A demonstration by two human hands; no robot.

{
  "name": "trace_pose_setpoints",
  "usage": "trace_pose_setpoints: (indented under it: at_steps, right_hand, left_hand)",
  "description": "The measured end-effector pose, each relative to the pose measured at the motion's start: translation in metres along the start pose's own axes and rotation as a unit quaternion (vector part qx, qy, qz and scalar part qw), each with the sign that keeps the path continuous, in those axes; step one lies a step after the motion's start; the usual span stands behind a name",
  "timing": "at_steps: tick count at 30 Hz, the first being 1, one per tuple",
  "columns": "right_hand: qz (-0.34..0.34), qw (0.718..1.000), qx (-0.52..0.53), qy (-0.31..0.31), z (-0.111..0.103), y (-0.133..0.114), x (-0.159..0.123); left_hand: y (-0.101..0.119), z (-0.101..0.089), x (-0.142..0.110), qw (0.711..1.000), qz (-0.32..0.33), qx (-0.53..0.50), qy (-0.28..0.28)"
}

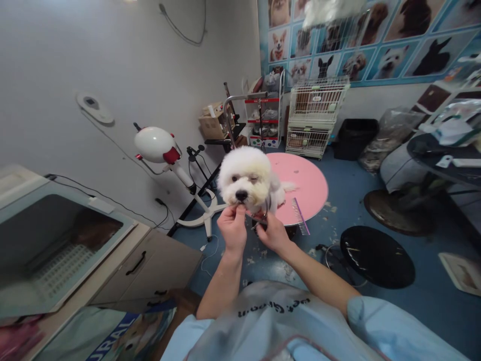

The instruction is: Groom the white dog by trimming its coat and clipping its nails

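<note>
Sitting on the pink surface (311,183), the white dog (242,173) could jerk its chin into the scissors (257,219) my right fingers (270,221) grip, since my left fingers (239,213), closed at its chin, may not steady it. A bump could drop the overhanging comb (300,216).

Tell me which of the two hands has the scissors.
The right hand: it holds the scissors just below the dog's face, whereas the left hand has its fingertips up at the dog's chin.
</note>
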State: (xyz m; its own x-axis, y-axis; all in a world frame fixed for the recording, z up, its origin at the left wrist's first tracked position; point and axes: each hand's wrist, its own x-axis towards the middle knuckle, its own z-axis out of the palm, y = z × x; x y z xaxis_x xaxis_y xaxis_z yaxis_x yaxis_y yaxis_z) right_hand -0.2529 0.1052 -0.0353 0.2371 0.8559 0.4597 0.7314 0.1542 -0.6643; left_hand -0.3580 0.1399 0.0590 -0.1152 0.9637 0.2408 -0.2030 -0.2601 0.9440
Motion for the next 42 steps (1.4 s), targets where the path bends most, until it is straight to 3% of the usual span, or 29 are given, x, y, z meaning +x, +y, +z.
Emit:
trace_pose_setpoints:
  at_steps: [5,11,17,28,35,39,42]
  right_hand:
    - [0.020,0.997,-0.051,0.056,0.018,0.003,-0.002]
    - [0.042,0.992,-0.050,0.105,0.024,0.001,0.006]
    - [0.058,0.991,-0.050,0.110,0.026,0.000,0.009]
    - [0.064,0.991,0.093,0.076,0.035,-0.016,0.010]
    - [0.084,0.977,0.183,0.072,0.048,-0.029,0.017]
    - [0.083,0.957,0.262,0.097,0.064,-0.037,0.018]
    - [0.094,0.954,0.265,0.105,0.072,-0.055,0.024]
  left_hand:
    - [0.003,0.004,-0.002,0.999,0.010,0.041,-0.008]
    - [0.004,0.009,-0.005,0.998,0.014,0.055,-0.030]
    - [0.006,0.008,-0.005,0.997,0.013,0.068,-0.040]
    - [0.009,-0.006,0.004,0.999,0.016,0.049,0.000]
    - [0.010,-0.014,0.006,0.996,0.021,0.085,-0.004]
    - [0.019,-0.013,0.006,0.990,0.034,0.134,-0.012]
    - [0.034,-0.008,0.008,0.979,0.065,0.191,-0.032]
